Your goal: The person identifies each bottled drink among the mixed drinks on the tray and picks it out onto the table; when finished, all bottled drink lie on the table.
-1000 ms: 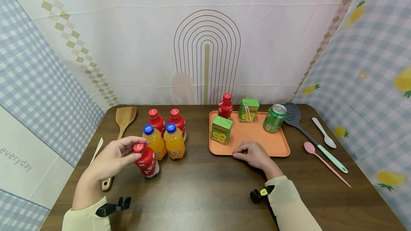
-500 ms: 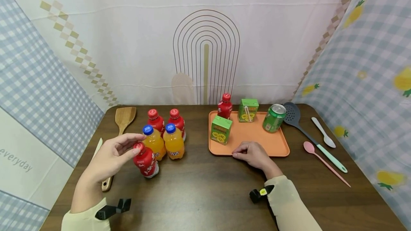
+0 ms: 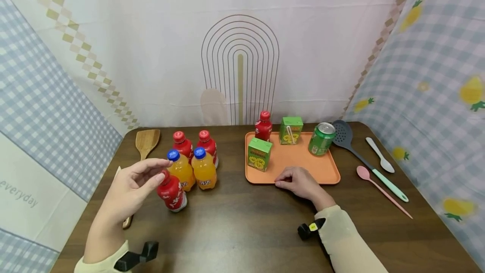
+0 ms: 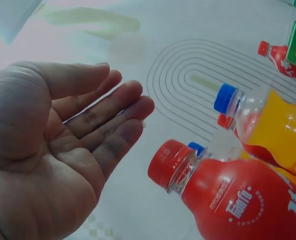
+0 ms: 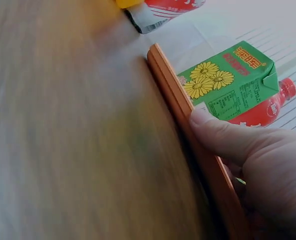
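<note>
Beside a red bottle (image 3: 173,195) standing on the table at the left, my left hand (image 3: 129,191) has its fingers spread. The left wrist view shows a gap between that hand (image 4: 63,145) and the red cap (image 4: 168,162). Two orange soda bottles (image 3: 205,172) with blue caps and two more red bottles (image 3: 183,146) stand just behind. My right hand (image 3: 301,184) pinches the front rim of an orange tray (image 3: 291,159), thumb outside. On the tray are two green drink cartons (image 3: 259,157), a red bottle (image 3: 263,129) and a green can (image 3: 321,140).
A wooden spatula (image 3: 147,140) lies at the left, its handle partly behind my left hand. To the tray's right lie a dark slotted spoon (image 3: 342,134) with a mint handle, a white spoon (image 3: 380,154) and a pink spoon (image 3: 382,191). Patterned cloths surround the table.
My left thumb and fingers have come away from the red bottle's cap, and the bottle stays standing in place. My right hand keeps its place on the tray rim. The head view shifts slightly.
</note>
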`<state>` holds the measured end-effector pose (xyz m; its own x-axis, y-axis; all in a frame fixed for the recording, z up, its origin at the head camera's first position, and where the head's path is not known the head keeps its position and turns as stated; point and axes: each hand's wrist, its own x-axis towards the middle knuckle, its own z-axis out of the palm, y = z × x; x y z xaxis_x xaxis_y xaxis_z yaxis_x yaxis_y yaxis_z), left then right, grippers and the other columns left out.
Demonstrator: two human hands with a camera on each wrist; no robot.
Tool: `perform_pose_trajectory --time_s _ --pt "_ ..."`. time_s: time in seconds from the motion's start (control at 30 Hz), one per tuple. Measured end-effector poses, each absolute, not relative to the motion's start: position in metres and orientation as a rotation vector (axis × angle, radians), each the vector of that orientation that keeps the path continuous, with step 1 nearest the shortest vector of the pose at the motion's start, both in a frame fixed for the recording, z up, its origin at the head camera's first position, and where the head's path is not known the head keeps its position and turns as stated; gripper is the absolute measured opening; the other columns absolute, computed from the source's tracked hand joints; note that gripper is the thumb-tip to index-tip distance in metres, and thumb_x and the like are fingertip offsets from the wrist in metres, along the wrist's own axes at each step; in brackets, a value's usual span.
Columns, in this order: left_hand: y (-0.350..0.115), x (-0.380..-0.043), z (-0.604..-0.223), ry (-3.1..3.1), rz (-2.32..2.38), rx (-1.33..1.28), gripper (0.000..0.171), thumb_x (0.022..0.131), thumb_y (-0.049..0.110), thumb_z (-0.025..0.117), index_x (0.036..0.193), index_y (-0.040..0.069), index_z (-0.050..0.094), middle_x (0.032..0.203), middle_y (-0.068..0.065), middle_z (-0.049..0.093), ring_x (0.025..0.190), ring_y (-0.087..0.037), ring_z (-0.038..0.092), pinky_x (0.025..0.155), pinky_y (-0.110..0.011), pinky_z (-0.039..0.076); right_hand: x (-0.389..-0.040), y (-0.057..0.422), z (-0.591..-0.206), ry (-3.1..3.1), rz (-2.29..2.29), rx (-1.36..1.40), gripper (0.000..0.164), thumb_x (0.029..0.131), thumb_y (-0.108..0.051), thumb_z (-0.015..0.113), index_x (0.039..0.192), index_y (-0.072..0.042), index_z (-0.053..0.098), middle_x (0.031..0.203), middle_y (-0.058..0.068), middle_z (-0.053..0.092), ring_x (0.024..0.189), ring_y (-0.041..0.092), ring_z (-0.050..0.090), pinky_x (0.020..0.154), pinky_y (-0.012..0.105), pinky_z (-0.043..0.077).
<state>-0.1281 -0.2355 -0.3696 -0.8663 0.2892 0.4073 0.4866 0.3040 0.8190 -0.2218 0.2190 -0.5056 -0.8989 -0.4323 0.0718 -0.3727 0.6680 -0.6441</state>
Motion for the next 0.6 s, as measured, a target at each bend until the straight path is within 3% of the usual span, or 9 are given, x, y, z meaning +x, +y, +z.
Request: perform_pose_trajectory --time_s 0.2,0.33,0.6 --pt "-0.223 -0.124 -0.367 -2.327 -1.630 -0.787 0.031 0.090 -0.010 0.058 0.119 -0.002 0.062 0.115 -0.007 0.066 0.097 -0.013 0.064 0.072 -0.020 0.053 -0.219 0.242 -0.506 2.844 -1.018 -0.712 0.004 0.085 -0.034 0.073 0.088 -0.031 0.076 0.082 -0.020 0.064 0.080 0.002 0.059 0.074 0.029 0.050" --pt "-0.210 -0.124 -0.366 -2.327 -1.580 -0.851 0.032 0.088 -0.010 0.062 0.117 0.002 0.064 0.113 -0.007 0.067 0.090 -0.014 0.066 0.065 -0.023 0.053 -0.217 0.258 -0.508 2.886 -1.020 -0.693 0.005 0.084 -0.035 0.074 0.087 -0.032 0.076 0.082 -0.020 0.064 0.079 0.002 0.059 0.073 0.029 0.050" --pt "-0.166 -0.135 -0.368 -2.399 -1.644 -0.922 0.026 0.090 0.000 0.064 0.115 0.008 0.066 0.112 -0.008 0.067 0.100 -0.014 0.064 0.080 -0.025 0.053 -0.216 0.276 -0.513 2.894 -1.071 -0.635 0.006 0.083 -0.040 0.074 0.084 -0.034 0.075 0.081 -0.019 0.065 0.079 0.002 0.060 0.074 0.029 0.050"
